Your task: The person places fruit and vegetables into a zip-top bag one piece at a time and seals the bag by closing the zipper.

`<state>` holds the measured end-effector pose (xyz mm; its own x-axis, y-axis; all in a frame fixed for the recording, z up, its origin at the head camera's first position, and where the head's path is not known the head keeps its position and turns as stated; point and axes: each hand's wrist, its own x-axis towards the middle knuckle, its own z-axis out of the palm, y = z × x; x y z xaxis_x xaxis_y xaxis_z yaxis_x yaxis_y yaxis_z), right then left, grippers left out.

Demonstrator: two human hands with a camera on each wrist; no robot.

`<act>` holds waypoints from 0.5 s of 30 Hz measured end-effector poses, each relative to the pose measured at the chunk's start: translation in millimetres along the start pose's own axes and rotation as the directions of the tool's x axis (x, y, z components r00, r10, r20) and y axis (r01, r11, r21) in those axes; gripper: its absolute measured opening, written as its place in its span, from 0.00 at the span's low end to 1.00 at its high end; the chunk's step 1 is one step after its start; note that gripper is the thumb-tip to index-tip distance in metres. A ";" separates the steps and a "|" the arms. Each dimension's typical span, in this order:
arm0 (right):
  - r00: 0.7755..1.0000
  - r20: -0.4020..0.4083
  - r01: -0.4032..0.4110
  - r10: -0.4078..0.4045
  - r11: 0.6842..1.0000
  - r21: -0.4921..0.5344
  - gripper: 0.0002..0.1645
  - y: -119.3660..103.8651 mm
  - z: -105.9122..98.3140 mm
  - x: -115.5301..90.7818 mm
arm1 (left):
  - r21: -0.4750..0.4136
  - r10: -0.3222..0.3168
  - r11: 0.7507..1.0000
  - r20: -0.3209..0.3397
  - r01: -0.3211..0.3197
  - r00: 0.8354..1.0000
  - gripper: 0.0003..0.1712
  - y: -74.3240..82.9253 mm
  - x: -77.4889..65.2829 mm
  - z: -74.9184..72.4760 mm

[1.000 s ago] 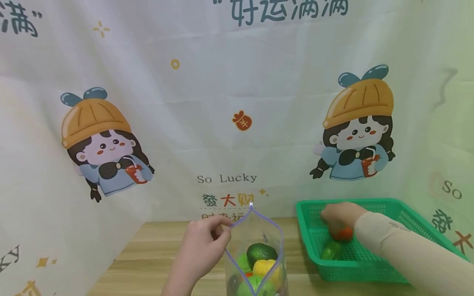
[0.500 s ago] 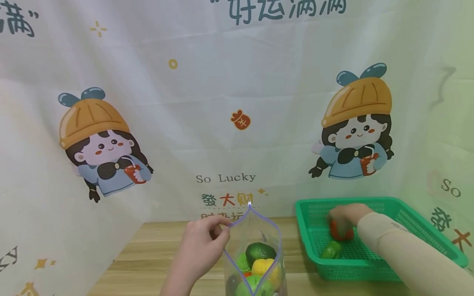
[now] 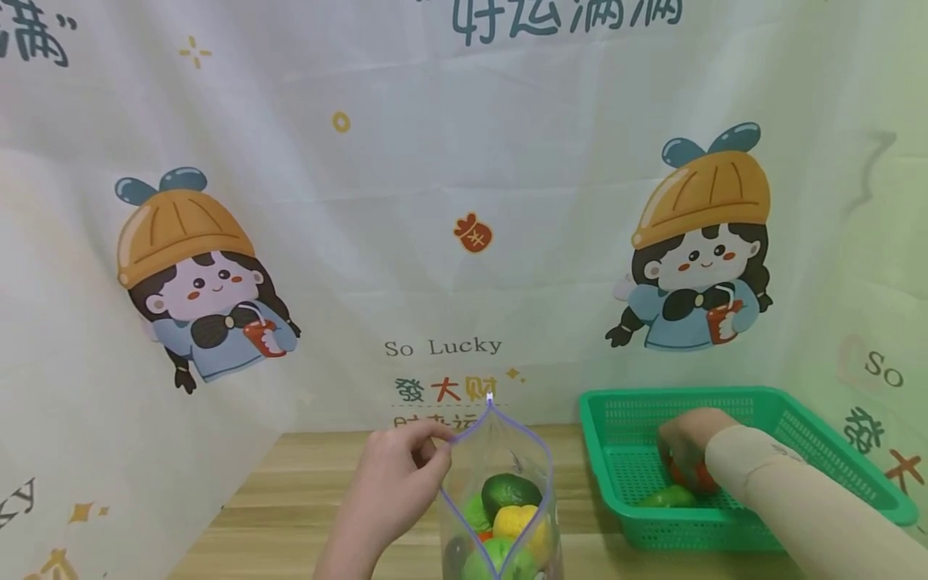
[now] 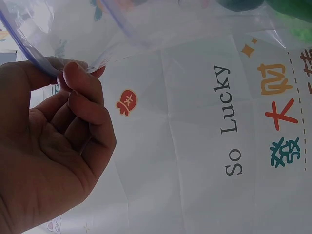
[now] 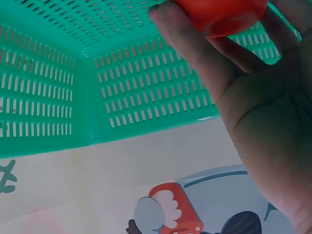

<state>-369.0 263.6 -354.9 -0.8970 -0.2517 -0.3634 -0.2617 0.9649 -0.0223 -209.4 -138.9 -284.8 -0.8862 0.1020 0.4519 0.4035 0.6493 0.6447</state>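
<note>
My left hand [image 3: 399, 483] pinches the purple zip edge of a clear zip bag [image 3: 532, 451], which stands with its mouth spread. In the left wrist view, thumb and finger meet on that purple edge [image 4: 29, 53]. Inside the bag are a dark green avocado-like piece [image 3: 511, 495], a yellow bell pepper [image 3: 513, 522] and a light green round piece [image 3: 500, 560]. Low in the green basket [image 3: 616, 515], my right hand [image 3: 692, 439] curls its fingers round a smooth, round red vegetable [image 5: 222, 14], mostly covered in the head view. A long green pepper [image 3: 669, 496] lies just beside it.
The basket stands on the wooden table [image 3: 304, 483], right of the bag, its slotted walls raised around the right hand. A pale printed cloth [image 3: 406, 282] hangs behind the table and along both sides.
My right hand has shifted right and slightly nearer within the basket, the red vegetable moving along. The green pepper has turned to lie more sideways. My left hand keeps its hold on the bag.
</note>
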 end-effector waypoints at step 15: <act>0.999 -0.015 0.034 -0.035 0.999 -0.031 0.24 6.8 -12.4 -5.3 | -0.001 -0.002 1.000 0.008 0.002 1.000 0.11 0.5 1.2 0.6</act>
<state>-370.4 270.6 -341.5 -0.8925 -0.2863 -0.3485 -0.3035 0.9528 -0.0056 -210.4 -138.0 -284.3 -0.8890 0.1068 0.4452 0.4017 0.6487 0.6464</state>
